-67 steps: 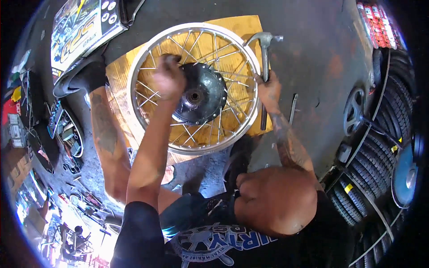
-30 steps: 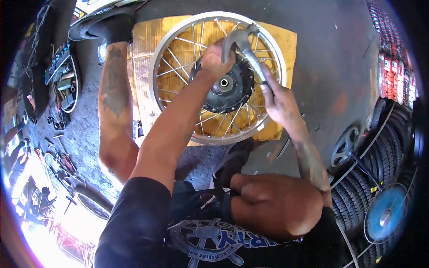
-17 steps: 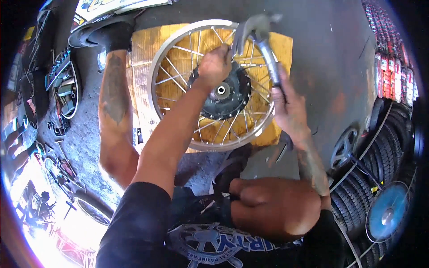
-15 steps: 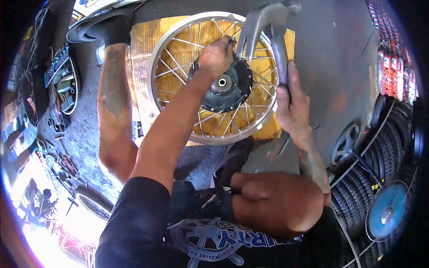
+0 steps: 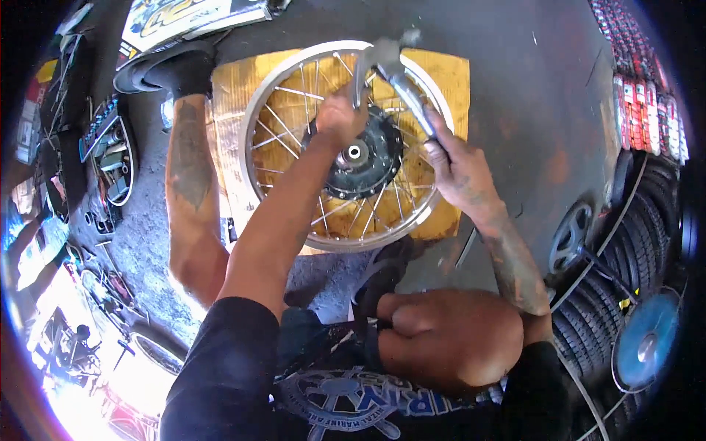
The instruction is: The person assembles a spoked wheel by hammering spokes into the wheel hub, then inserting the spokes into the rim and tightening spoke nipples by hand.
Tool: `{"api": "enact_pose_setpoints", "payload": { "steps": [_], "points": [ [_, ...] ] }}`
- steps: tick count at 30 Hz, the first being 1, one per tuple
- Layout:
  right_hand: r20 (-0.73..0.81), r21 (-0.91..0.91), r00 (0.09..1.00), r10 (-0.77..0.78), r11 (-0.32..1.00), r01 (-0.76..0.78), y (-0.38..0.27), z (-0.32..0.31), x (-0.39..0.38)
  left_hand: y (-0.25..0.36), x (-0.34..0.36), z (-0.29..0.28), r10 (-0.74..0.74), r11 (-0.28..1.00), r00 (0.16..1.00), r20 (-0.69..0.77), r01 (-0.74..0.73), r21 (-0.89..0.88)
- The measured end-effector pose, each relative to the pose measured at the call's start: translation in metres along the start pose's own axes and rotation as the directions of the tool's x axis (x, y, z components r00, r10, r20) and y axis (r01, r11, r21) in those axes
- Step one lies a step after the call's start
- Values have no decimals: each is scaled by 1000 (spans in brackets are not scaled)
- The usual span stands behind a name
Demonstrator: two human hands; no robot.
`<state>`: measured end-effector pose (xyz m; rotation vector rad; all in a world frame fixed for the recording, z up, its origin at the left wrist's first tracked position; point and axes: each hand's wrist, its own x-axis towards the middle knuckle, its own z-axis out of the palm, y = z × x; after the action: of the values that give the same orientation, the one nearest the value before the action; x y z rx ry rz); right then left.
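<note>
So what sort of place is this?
Likely a motorcycle or bicycle repair shop, judging by the spoked wheel on cardboard, the hammer in the right hand, and the tires lined up at right.

I'm standing in what is looking like a wheel-and-tyre repair workshop: a spoked wheel (image 5: 373, 180) is lying on a cardboard sheet (image 5: 229, 95) just past the centre toward twelve o'clock, and a person's right hand (image 5: 462, 169) is gripping a hammer (image 5: 412, 99) over it. Ridged black tyres (image 5: 643, 231) are lining the edge from three to four o'clock, and red-and-white packs (image 5: 640, 117) are sitting at two. Between nine and ten, a curved tray (image 5: 134, 173) full of tools (image 5: 114, 158) is resting on the stained grey floor (image 5: 540, 110), while another wheel (image 5: 162, 353) is showing beside the glare at eight.
</note>
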<state>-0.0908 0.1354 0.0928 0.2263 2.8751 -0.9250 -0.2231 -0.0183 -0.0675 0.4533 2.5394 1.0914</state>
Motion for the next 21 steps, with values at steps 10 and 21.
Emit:
{"api": "enact_pose_setpoints", "payload": {
  "steps": [10, 21],
  "points": [
    [-68, 136, 990, 120, 985, -110, 16, 2, -8, 1, -7, 2, 55, 998, 997, -45, -56, -26],
    [-396, 604, 703, 591, 744, -284, 170, 91, -44, 45, -6, -22, 184, 979, 973, -141, -195, -64]
  ]
}}
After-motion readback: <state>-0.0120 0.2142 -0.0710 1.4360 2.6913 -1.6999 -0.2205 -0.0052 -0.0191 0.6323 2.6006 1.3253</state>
